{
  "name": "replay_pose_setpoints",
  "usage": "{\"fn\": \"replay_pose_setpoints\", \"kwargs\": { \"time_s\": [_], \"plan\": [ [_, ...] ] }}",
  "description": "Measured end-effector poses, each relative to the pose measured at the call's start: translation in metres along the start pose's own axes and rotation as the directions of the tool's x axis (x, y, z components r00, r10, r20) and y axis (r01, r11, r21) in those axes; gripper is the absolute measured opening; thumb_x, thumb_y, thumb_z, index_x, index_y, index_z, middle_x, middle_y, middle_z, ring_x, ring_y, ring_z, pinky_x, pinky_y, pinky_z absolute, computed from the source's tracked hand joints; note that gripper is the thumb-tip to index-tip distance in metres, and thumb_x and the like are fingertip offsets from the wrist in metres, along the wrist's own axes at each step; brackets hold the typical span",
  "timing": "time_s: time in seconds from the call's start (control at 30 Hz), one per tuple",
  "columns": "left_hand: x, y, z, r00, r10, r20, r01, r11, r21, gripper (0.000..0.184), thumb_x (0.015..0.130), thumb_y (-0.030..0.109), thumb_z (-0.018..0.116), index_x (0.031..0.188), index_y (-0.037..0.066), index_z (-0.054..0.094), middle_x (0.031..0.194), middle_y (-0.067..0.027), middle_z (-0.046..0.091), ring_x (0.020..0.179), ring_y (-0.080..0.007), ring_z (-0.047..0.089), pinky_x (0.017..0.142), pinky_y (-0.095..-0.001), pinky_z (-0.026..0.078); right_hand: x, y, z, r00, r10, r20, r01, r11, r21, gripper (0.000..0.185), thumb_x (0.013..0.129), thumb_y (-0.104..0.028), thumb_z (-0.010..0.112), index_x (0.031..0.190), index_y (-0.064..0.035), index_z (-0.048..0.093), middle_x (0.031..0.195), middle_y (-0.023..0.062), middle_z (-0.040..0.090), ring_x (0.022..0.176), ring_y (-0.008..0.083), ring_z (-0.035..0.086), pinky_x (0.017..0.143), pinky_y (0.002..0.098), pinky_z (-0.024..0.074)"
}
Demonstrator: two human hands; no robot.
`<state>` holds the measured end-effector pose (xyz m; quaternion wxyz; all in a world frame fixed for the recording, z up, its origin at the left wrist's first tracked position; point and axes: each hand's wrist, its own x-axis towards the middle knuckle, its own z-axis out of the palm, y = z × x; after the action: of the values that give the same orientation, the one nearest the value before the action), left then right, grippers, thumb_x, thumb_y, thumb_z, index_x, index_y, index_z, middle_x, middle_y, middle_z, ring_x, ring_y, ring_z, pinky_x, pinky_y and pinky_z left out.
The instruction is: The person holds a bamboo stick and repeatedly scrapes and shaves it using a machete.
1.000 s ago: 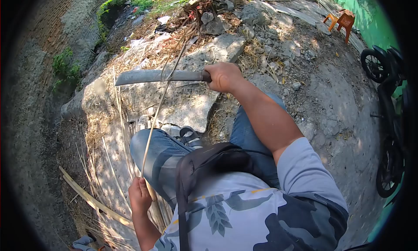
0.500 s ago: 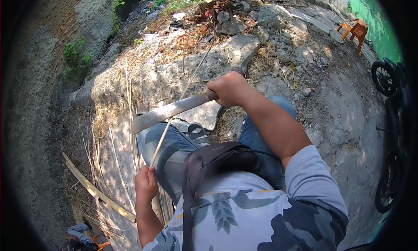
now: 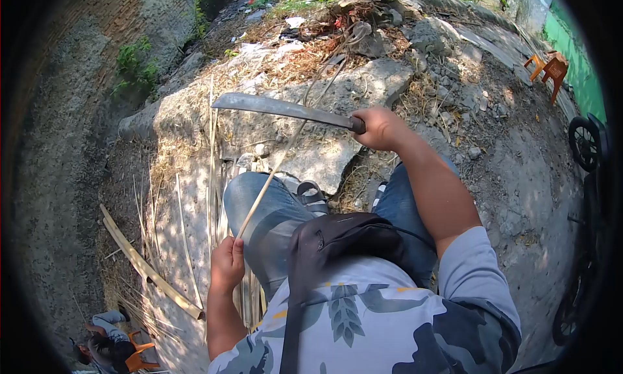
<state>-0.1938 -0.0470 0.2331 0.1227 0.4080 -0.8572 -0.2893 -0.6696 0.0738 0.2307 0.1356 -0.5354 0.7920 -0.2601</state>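
My right hand point(image 3: 379, 129) is closed round the dark handle of a long machete point(image 3: 279, 108), whose blade points left and crosses the thin strip. My left hand point(image 3: 227, 262) grips the lower end of that pale bamboo strip point(image 3: 263, 191), beside my left knee. The strip runs up and away, passing by the blade; whether they touch cannot be told. More long, thin strips point(image 3: 212, 166) lie on the ground to the left of my knee. A black bag point(image 3: 350, 236) rests across my lap.
A split bamboo piece point(image 3: 146, 267) lies at the left. Another person point(image 3: 107, 338) is at the lower left by an orange chair point(image 3: 139, 356). Broken concrete point(image 3: 363, 82) and rubble are ahead. Orange stools point(image 3: 553, 70) and a motorcycle point(image 3: 584, 244) stand at the right.
The blade swung down along the strip toward my left knee, then back up and away. My left hand still holds the strip. The view has shifted, and more of the other person shows.
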Motion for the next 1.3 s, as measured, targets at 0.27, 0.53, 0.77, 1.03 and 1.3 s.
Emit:
{"fn": "replay_pose_setpoints", "kwargs": {
  "time_s": [0.27, 0.53, 0.77, 1.03, 1.3],
  "plan": [
    [0.002, 0.002, -0.003, 0.999, 0.032, 0.022, -0.033, 0.999, 0.016, 0.052, 0.11, 0.044, 0.051, 0.082, 0.0, 0.058, 0.062, -0.0147, 0.056, 0.056, -0.0255, 0.052, 0.056, -0.0399, 0.044, -0.002, -0.004, 0.005, 0.962, -0.244, -0.127, 0.192, 0.925, -0.327, 0.018, 0.071, -0.02, 0.075, 0.086, -0.0149, 0.067, 0.078, 0.0094, 0.071, 0.079, 0.0354, 0.071, 0.072, 0.0501, 0.0548],
    [-0.009, -0.016, -0.003, 1.0, -0.004, -0.021, 0.006, 0.995, 0.102, 0.057, 0.111, 0.047, 0.045, 0.083, -0.001, 0.058, 0.063, -0.0176, 0.059, 0.057, -0.0296, 0.059, 0.056, -0.0419, 0.045, 0.005, 0.014, -0.013, 0.977, 0.204, -0.058, -0.205, 0.979, -0.01, 0.025, 0.081, -0.029, 0.074, 0.1, -0.0126, 0.072, 0.099, 0.014, 0.075, 0.095, 0.0374, 0.071, 0.083, 0.0488, 0.0548],
    [-0.003, -0.014, 0.007, 0.997, 0.055, -0.059, -0.054, 0.998, 0.025, 0.05, 0.111, 0.039, 0.049, 0.082, -0.001, 0.057, 0.062, -0.0165, 0.057, 0.055, -0.0294, 0.054, 0.056, -0.0415, 0.043, 0.0, 0.004, 0.003, 1.0, 0.002, -0.026, -0.004, 0.996, -0.085, 0.022, 0.08, -0.029, 0.074, 0.097, -0.0148, 0.072, 0.09, 0.0108, 0.074, 0.089, 0.0359, 0.071, 0.079, 0.0477, 0.0555],
    [-0.006, -0.018, -0.006, 0.998, 0.039, -0.051, -0.035, 0.996, 0.082, 0.05, 0.11, 0.04, 0.05, 0.08, 0.0, 0.053, 0.06, -0.0161, 0.053, 0.053, -0.0301, 0.047, 0.054, -0.0412, 0.041, 0.0, 0.005, 0.003, 0.935, -0.29, -0.205, 0.208, 0.915, -0.346, 0.016, 0.068, -0.018, 0.074, 0.082, -0.0162, 0.065, 0.074, 0.0074, 0.07, 0.078, 0.0325, 0.071, 0.074, 0.0478, 0.0539],
    [-0.003, -0.041, -0.005, 0.994, 0.07, -0.086, -0.064, 0.995, 0.073, 0.052, 0.111, 0.042, 0.047, 0.08, 0.0, 0.052, 0.058, -0.0154, 0.049, 0.052, -0.0256, 0.046, 0.052, -0.0406, 0.038, 0.001, 0.019, -0.016, 0.953, 0.23, -0.199, -0.219, 0.973, 0.076, 0.027, 0.083, -0.035, 0.076, 0.096, -0.0112, 0.072, 0.087, 0.0152, 0.072, 0.087, 0.036, 0.072, 0.077, 0.0474, 0.0541]
  ]
}}
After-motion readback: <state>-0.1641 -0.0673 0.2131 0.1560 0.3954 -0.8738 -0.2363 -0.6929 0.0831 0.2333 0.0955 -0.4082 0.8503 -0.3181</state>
